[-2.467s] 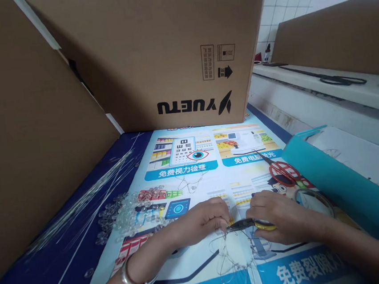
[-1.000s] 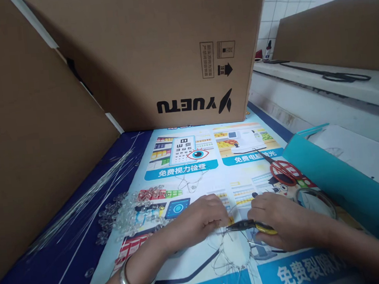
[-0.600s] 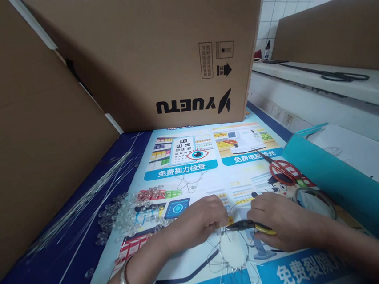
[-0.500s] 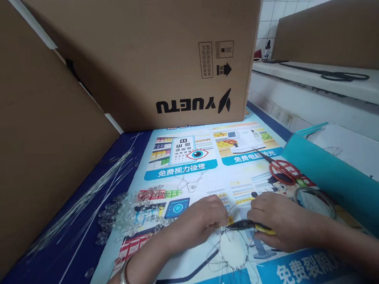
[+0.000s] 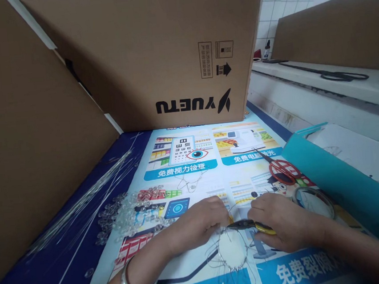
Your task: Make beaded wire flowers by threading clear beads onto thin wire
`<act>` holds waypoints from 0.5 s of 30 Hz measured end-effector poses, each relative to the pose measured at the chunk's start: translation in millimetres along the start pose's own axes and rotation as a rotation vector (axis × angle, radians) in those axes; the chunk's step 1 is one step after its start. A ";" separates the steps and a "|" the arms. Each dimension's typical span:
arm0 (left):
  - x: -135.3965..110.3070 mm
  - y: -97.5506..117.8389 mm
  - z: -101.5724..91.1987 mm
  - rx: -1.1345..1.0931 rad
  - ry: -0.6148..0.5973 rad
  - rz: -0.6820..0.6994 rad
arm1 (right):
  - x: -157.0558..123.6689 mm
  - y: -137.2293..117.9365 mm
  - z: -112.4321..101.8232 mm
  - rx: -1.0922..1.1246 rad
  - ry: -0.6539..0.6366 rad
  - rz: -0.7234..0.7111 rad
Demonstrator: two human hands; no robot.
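Round silver wire frame (image 5: 235, 269) over light-blue printed sheet (image 5: 184, 267); right hand (image 5: 279, 218) clamped on black-and-yellow pliers (image 5: 241, 225); left hand (image 5: 207, 218) curled, grip hidden; brown cardboard box (image 5: 154, 51) behind.

Craft workspace: loose beads (image 5: 124, 215), wire bundle (image 5: 83, 201), pliers (image 5: 241, 224).

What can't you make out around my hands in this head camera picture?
- Head view: what the left hand holds, if anything; its own curled fingers hide it.
- Head view: most of the handles of the pliers, covered by the right hand; whether their tips grip wire is too small to tell.
- Head view: the strand ends of the wire ring, too thin and blurred.
- Head view: the lowest poster lettering, cut off by the bottom edge.
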State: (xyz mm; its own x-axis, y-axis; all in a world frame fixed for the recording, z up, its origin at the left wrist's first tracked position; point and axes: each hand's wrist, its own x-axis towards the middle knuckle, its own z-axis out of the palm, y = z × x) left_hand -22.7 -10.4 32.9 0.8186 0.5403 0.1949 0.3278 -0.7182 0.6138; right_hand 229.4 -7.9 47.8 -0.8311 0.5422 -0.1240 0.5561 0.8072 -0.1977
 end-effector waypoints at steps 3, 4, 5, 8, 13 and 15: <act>-0.7 -0.5 -0.5 -0.003 0.004 -0.011 | -0.6 0.0 -2.5 0.034 0.004 0.004; -0.8 -0.4 -0.6 0.001 0.002 -0.014 | -0.8 -0.2 -3.2 0.040 0.001 0.006; -1.0 -0.2 -0.7 0.006 0.001 -0.016 | -1.0 -0.6 -3.9 0.042 -0.001 0.008; -1.1 0.6 -1.0 0.019 -0.003 -0.021 | -1.9 -2.8 -5.1 0.030 -0.005 0.010; -1.5 0.0 -0.6 0.001 0.004 -0.003 | -3.2 -6.4 -5.6 -0.006 -0.004 0.032; -1.7 -0.5 -0.2 -0.008 0.011 -0.003 | -3.1 -6.5 -5.2 -0.005 -0.006 0.035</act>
State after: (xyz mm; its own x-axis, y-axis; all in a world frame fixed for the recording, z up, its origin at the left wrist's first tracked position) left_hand -24.4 -10.9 32.4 0.8123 0.5472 0.2020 0.3263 -0.7134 0.6202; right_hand 228.4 -13.6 54.5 -0.8110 0.5689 -0.1364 0.5851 0.7888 -0.1883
